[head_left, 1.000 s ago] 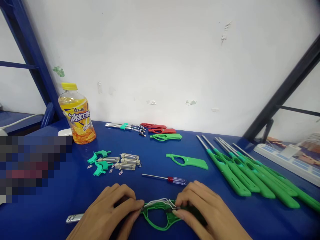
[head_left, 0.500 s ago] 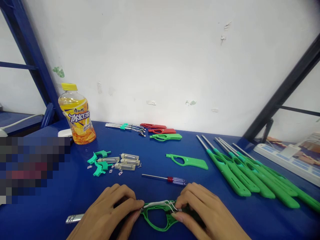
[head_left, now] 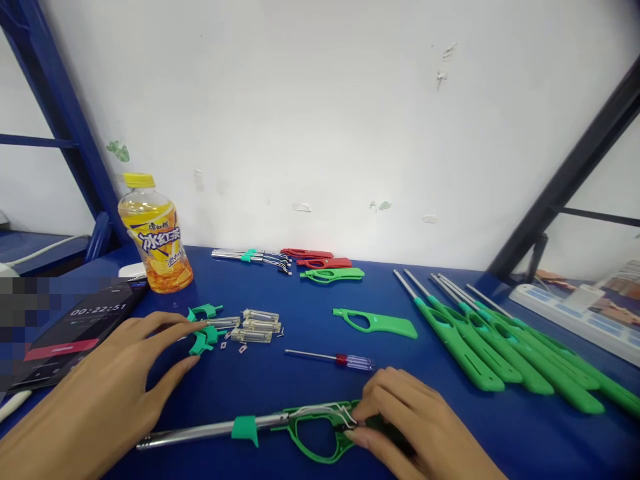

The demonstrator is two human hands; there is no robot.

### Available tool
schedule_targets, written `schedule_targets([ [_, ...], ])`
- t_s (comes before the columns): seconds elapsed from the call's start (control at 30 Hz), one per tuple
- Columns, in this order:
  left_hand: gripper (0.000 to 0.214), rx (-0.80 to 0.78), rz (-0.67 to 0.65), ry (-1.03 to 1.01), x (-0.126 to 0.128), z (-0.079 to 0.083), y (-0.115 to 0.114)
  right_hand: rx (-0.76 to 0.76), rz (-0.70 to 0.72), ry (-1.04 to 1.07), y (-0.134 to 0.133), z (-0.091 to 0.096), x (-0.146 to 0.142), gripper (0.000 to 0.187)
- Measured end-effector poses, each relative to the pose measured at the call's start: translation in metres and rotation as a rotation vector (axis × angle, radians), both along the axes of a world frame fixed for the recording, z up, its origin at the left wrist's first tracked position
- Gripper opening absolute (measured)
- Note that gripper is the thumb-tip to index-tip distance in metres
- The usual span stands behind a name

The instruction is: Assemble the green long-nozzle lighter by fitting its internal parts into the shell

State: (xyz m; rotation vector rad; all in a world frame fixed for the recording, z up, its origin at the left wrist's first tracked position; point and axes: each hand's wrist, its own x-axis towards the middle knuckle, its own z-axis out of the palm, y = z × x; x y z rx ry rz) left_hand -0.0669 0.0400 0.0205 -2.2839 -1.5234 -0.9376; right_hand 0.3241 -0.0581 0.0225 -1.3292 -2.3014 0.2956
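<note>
My right hand is closed on the handle end of an open green lighter shell near the table's front edge. White wires run along its upper side. From the shell's left end a metal tube extends, with a teal trigger piece around it. My left hand is open, thumb and forefinger apart, at several loose teal trigger pieces. Its forefinger overlaps one of them; whether it touches, I cannot tell. Clear fuel tanks and tiny pale plates lie just right of those pieces.
A screwdriver lies beyond the shell, with a green half-shell behind it. Several assembled green lighters are at right beside a power strip. At left are a phone and a drink bottle; red shells lie near the wall.
My left hand has let go of the shell's left end and moved left and away from me to the teal pieces, uncovering the metal tube. My right hand stays on the shell.
</note>
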Motion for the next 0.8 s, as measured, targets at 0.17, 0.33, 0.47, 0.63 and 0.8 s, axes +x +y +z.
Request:
schedule_targets([
  [0.17, 0.053, 0.018, 0.020, 0.159, -0.007, -0.010, 0.006, 0.008, 0.006, 0.004, 0.000, -0.001, 0.001, 0.007],
  [0.33, 0.043, 0.011, 0.031, 0.135, 0.003, 0.001, -0.002, -0.008, 0.000, 0.009, 0.000, 0.000, 0.000, 0.007],
  [0.47, 0.031, 0.034, 0.047, 0.125, 0.010, 0.011, -0.015, -0.008, -0.006, 0.027, -0.001, 0.002, -0.001, 0.009],
  [0.63, 0.034, 0.018, -0.116, -0.032, 0.026, 0.008, -0.031, 0.032, -0.013, 0.049, 0.000, 0.003, -0.003, 0.017],
  [0.8, 0.025, 0.106, -0.374, -0.064, 0.060, 0.000, -0.043, 0.042, -0.031, 0.059, 0.000, 0.004, -0.004, 0.018],
])
